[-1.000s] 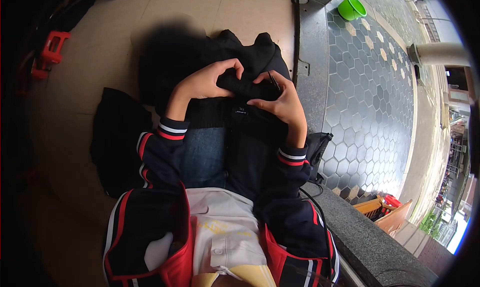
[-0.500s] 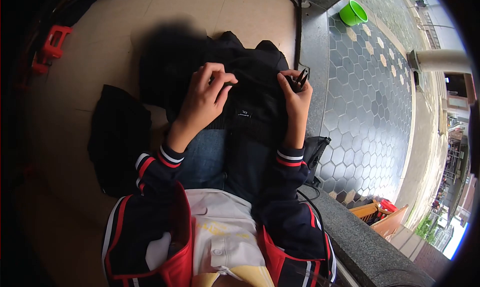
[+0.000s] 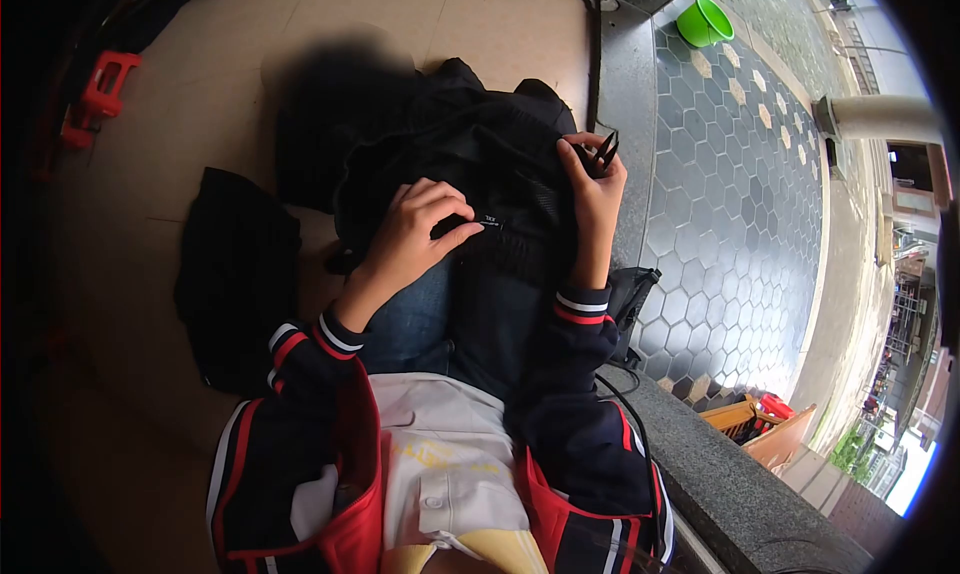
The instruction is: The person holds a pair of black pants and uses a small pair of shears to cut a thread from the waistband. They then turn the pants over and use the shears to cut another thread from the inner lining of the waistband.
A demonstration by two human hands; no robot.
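Note:
A black garment (image 3: 520, 164) lies spread across my lap, with a small XXL label (image 3: 490, 220) sewn near its ribbed edge. My left hand (image 3: 425, 219) is closed, its thumb and index finger pinching dark cloth right beside the label. At the garment's right side, my right hand (image 3: 597, 174) is wrapped around small dark thread snips (image 3: 606, 149), whose pointed blades stick up past the fingers. Thumb and index finger of that hand also touch the garment's edge. Most of the snips' body is hidden in the palm.
More dark cloth (image 3: 240, 279) lies at the left by my leg. A red plastic stool (image 3: 108, 84) stands at far left. To the right run a stone ledge (image 3: 690, 454) with a black bag (image 3: 632, 299) and cable, hexagonal paving (image 3: 715, 244) and a green bucket (image 3: 706, 21).
My left hand has come down and slightly right, from mid-garment to the label. The cloth has shifted a little under it. My right hand stays almost in place with the snips.

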